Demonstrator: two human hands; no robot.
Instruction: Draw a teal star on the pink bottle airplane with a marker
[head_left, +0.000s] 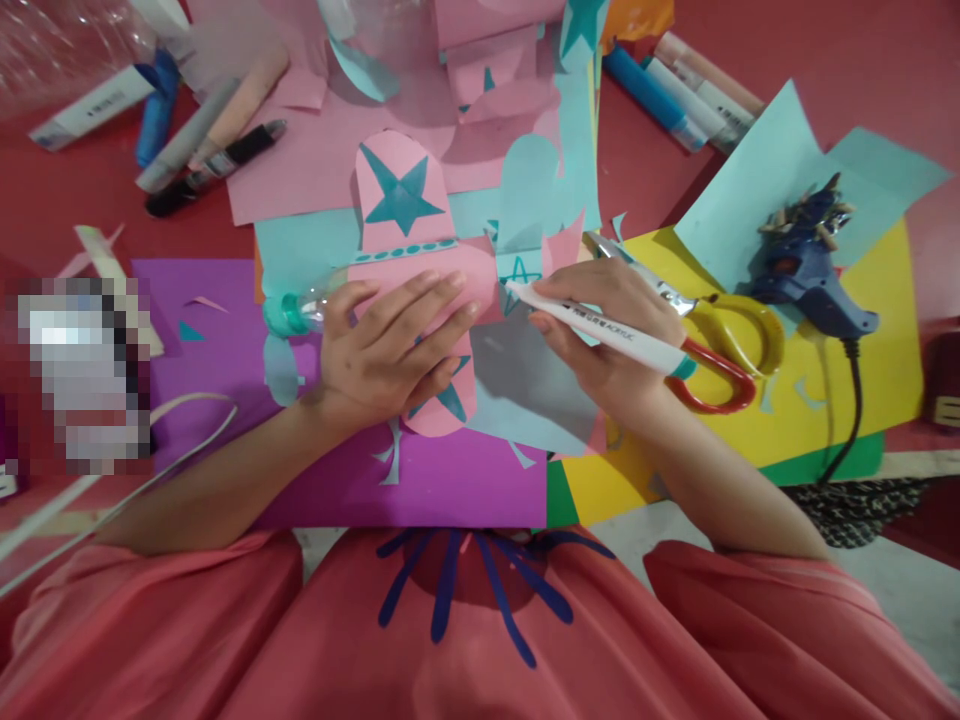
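My right hand (607, 335) grips a white acrylic paint marker (622, 335) with a teal band. Its tip touches a light-blue paper piece (529, 195), beside a teal star outline (520, 275). Flat over a pink paper cutout (457, 265) lies my left hand (390, 350), fingers spread. The cutout carries filled teal stars, one at its upper end (403, 195) and another partly covered below the hand, plus a row of teal dots. A small clear bottle with a teal cap (289, 313) is beside my left hand. Scissors (720, 370) with yellow and red handles lie by my right wrist.
A blue glue gun (814, 275) with a black cord rests at right on yellow paper (885, 370). Several markers (217, 165) lie at upper left, others (664, 95) at upper right. Purple paper (465, 485) spreads along the front. Paper scraps are scattered about.
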